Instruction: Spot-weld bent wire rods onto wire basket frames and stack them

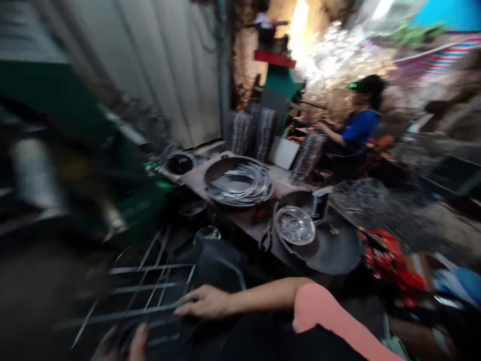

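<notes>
A flat grid of thin metal rods (150,286) is held low at the bottom left of the head view, just off the near edge of the table (195,173), and is blurred by motion. The rods appear to be joined into a rectangular lattice, with ends projecting past the outer bars. The piece should handle as light and fairly stiff, though the slender bars may flex and the bare metal may prove slippery. The projecting ends present a snag hazard. Hold it by the long outer rod, with the hands well apart. The right hand (205,302) is curled over that lower rod, its fingers (188,310) apparently closed on it. Only the fingertips of the left hand (137,343) show at the lower edge, so its grip cannot be determined. On the table, a dark round pan (240,183) holds coiled silver wire, and a steel bowl (295,225) sits on a black round tray (334,253). At the far end, a seated co-worker (361,130) works with both arms forward.
</notes>
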{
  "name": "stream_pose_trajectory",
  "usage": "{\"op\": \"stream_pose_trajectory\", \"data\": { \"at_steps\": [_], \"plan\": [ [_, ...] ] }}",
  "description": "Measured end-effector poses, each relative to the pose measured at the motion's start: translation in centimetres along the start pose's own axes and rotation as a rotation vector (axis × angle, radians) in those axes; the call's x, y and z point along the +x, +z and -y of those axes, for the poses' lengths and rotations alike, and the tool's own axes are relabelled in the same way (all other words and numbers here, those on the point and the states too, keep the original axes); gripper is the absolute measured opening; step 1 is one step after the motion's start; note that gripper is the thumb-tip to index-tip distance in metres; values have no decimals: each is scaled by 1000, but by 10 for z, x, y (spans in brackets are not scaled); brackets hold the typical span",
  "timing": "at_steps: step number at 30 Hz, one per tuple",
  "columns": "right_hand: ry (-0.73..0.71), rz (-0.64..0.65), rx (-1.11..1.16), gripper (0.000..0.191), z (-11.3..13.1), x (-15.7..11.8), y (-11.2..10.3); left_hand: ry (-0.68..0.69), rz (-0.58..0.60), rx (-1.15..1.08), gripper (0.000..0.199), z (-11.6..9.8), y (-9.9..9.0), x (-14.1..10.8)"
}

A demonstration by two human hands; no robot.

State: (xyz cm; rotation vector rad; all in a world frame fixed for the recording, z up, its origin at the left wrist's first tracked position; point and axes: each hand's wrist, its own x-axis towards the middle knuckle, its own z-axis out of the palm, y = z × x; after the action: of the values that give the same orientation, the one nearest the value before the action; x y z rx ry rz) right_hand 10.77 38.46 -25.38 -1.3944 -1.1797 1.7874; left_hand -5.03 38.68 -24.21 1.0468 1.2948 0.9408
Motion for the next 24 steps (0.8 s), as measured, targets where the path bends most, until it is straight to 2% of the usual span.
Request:
{"op": "stream_pose_trajectory", "data": {
  "at_steps": [3, 5, 6, 9, 11, 12, 13, 14, 16, 18, 19, 20, 22, 24],
  "plan": [
    [-125, 52, 42, 35, 1, -2, -5, 48, -379, 37, 60, -2, -2, -8],
    [-177, 102, 60, 44, 1, 1, -2, 113, -547, 96, 61, -7, 0, -6],
    [-187, 132, 41, 48, 1, 2, 1, 125, -560, 90, 60, -10, 1, -3],
    [-217, 247, -118, 52, 7, 3, 4, 121, -460, -27, 55, -19, 0, 1],
    [-289, 280, -306, 49, 18, 1, -11, 117, -430, -107, 52, -19, -3, 0],
    [-335, 239, -421, 45, 25, -1, -28, 117, -441, -135, 51, -18, -5, 0],
    [-375, 145, -544, 41, 32, -4, -50, 119, -457, -159, 50, -17, -7, -1],
    [-384, -46, -657, 37, 38, -8, -78, 124, -467, -181, 50, -16, -9, -1],
    [-300, -510, -862, 38, 45, -21, -145, 138, -473, -217, 51, -13, -12, 0],
    [-38, -871, -1057, 38, 41, -39, -216, 138, -464, -239, 53, -13, -14, 3],
    [157, -966, -1138, 39, 34, -49, -248, 131, -463, -244, 54, -13, -15, 4],
    [347, -978, -1203, 40, 24, -59, -275, 123, -470, -250, 54, -13, -16, 5],
    [603, -864, -1250, 34, -1, -75, -314, 115, -501, -268, 48, -13, -17, 7],
    [705, -725, -1241, 20, -29, -85, -333, 123, -543, -295, 42, -15, -20, 9]
  ]
}}
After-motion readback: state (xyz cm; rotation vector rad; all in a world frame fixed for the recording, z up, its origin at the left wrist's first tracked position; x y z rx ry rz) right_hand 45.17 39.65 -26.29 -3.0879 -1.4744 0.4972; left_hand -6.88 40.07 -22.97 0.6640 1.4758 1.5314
